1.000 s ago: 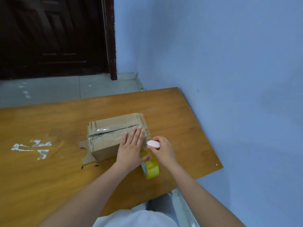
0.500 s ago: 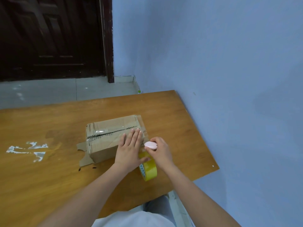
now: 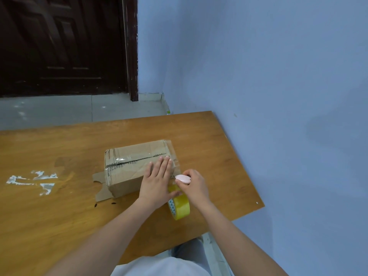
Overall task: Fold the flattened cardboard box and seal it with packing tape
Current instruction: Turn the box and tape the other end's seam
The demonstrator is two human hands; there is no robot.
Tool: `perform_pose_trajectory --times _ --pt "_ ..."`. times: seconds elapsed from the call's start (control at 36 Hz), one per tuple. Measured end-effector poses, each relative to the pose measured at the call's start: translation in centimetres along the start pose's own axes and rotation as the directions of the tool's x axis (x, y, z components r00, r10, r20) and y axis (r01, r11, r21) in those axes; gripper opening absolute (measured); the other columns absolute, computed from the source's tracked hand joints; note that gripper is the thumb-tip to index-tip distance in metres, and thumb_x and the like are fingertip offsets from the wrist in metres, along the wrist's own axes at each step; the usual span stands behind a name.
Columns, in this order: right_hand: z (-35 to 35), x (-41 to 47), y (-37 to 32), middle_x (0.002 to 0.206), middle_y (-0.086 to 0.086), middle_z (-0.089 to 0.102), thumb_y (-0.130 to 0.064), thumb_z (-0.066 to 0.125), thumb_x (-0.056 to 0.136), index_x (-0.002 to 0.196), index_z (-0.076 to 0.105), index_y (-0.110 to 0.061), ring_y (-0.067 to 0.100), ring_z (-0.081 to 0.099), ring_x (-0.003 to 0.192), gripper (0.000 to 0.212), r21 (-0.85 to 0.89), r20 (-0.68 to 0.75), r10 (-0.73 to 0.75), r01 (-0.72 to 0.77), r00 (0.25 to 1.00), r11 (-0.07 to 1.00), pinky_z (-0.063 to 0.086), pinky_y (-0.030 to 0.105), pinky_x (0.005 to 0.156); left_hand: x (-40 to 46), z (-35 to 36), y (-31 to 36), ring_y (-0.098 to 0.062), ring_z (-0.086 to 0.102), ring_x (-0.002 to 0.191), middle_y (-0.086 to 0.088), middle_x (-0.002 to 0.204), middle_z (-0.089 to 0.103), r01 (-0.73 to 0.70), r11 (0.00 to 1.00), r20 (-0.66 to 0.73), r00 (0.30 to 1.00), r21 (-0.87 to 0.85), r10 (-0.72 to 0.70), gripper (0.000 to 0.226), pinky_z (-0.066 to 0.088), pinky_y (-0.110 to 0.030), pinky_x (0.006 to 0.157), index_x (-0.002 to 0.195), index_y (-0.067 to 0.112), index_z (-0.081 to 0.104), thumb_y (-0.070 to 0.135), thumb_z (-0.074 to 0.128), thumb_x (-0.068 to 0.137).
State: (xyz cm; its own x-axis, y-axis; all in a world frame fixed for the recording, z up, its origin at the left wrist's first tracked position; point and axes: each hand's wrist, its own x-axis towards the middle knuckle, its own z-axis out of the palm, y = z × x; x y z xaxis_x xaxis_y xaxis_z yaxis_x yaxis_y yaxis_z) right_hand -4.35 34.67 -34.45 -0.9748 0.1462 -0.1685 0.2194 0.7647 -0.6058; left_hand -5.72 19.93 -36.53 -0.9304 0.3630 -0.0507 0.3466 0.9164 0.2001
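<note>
While the tape roll (image 3: 179, 206) stands on edge nearest the viewer at the desk (image 3: 59, 226) front, the right hand (image 3: 194, 186) just beyond pinches a small pink cutter (image 3: 183, 179) at the tape strip. At ten o'clock from it, the left hand (image 3: 157, 182) presses flat, fingers straight, on the cardboard box (image 3: 131, 166). Light, crushable board: best steadied from above, near the seam. Dark print along the seam is unreadable; the roll's core pattern too.

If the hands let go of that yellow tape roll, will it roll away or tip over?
The tape roll stands on edge on the table, so it would probably roll or topple. A strip seems to tether it to the box, likely limiting travel.
</note>
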Motion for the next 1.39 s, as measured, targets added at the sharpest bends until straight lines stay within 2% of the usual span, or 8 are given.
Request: perform_pose_trajectory --times 0.5,0.64,0.83,1.03,1.14,1.22,1.31,1.39 --pt "0.5 -0.1 0.5 0.1 -0.007 0.055 -0.041 0.063 0.084 0.103 0.056 -0.021 0.011 0.054 0.09 0.028 -0.06 -0.023 0.021 -0.022 1.0 0.998 0.045 0.027 0.07 -0.1 -0.1 0.0 -0.026 0.038 0.135 -0.01 0.144 0.044 0.004 1.0 0.003 1.0 -0.005 -0.004 0.101 0.008 -0.042 0.111 0.139 0.006 0.042 0.077 0.029 0.069" --pt "0.6 0.0 0.9 0.1 -0.007 0.056 -0.041 0.064 0.084 0.102 0.056 -0.02 0.011 0.054 0.09 0.029 -0.05 -0.053 0.041 -0.044 0.998 0.998 0.043 0.024 0.068 0.0 0.0 0.0 -0.025 0.036 0.136 -0.01 0.145 0.042 0.008 1.0 0.004 1.0 -0.002 -0.008 0.103 0.008 -0.042 0.112 0.141 0.007 0.033 0.079 0.026 0.068" --pt "-0.2 0.8 3.3 0.115 0.0 0.055 -0.034 0.06 0.089 0.114 0.055 -0.014 0.017 0.054 0.095 0.032 0.031 -0.14 0.237 -0.235 0.961 0.971 0.042 0.029 0.074 -0.1 0.2 0.0 -0.022 0.016 0.143 -0.006 0.153 0.027 0.027 0.997 0.016 0.999 0.068 -0.028 0.107 0.0 -0.042 0.114 0.145 0.01 0.016 0.085 0.019 0.068" --pt "1.1 1.1 7.4 0.119 0.007 0.059 -0.03 0.06 0.089 0.116 0.056 -0.011 0.027 0.052 0.111 0.034 -0.152 -0.037 0.338 -0.339 0.94 0.928 0.046 0.037 0.091 0.0 0.3 0.0 -0.02 -0.004 0.143 -0.005 0.157 0.012 0.028 0.993 -0.026 0.999 0.117 -0.025 0.108 -0.013 -0.04 0.113 0.147 0.013 0.001 0.086 0.02 0.069" --pt "1.8 1.1 8.5 0.122 0.008 0.054 -0.028 0.058 0.091 0.119 0.055 -0.011 0.027 0.047 0.118 0.033 -0.276 0.011 0.349 -0.333 0.937 0.902 0.042 0.037 0.094 0.0 0.1 0.1 -0.019 -0.001 0.143 -0.004 0.157 0.012 0.032 0.992 -0.022 0.999 0.122 -0.029 0.108 -0.01 -0.04 0.113 0.147 0.012 0.006 0.085 0.023 0.07" --pt "2.0 1.0 8.9 0.127 0.007 0.05 -0.028 0.056 0.092 0.12 0.052 -0.011 0.026 0.042 0.121 0.033 -0.341 -0.002 0.338 -0.318 0.941 0.885 0.039 0.036 0.095 0.1 0.1 0.1 -0.023 0.022 0.143 -0.006 0.152 0.03 0.036 0.995 -0.016 0.999 0.09 -0.035 0.108 0.005 -0.043 0.114 0.146 0.009 0.029 0.084 0.025 0.068" --pt "2.2 0.9 8.5 0.139 0.007 0.042 -0.032 0.055 0.092 0.131 0.046 -0.011 0.027 0.034 0.131 0.045 -0.239 -0.037 0.323 -0.322 0.946 0.916 0.034 0.037 0.103 0.0 0.3 0.1 -0.024 0.027 0.141 -0.007 0.15 0.035 0.025 0.997 0.003 1.0 0.07 -0.025 0.108 0.009 -0.043 0.114 0.144 0.009 0.034 0.084 0.025 0.067" --pt "2.3 0.9 7.1 0.145 0.003 0.038 -0.029 0.056 0.092 0.136 0.045 -0.016 0.021 0.028 0.138 0.047 0.074 -0.023 0.246 -0.244 0.969 0.967 0.03 0.038 0.111 -0.1 0.4 0.1 -0.024 0.024 0.142 -0.007 0.152 0.032 0.02 0.996 -0.02 1.0 0.088 -0.019 0.109 0.007 -0.043 0.114 0.146 0.009 0.029 0.085 0.031 0.068"
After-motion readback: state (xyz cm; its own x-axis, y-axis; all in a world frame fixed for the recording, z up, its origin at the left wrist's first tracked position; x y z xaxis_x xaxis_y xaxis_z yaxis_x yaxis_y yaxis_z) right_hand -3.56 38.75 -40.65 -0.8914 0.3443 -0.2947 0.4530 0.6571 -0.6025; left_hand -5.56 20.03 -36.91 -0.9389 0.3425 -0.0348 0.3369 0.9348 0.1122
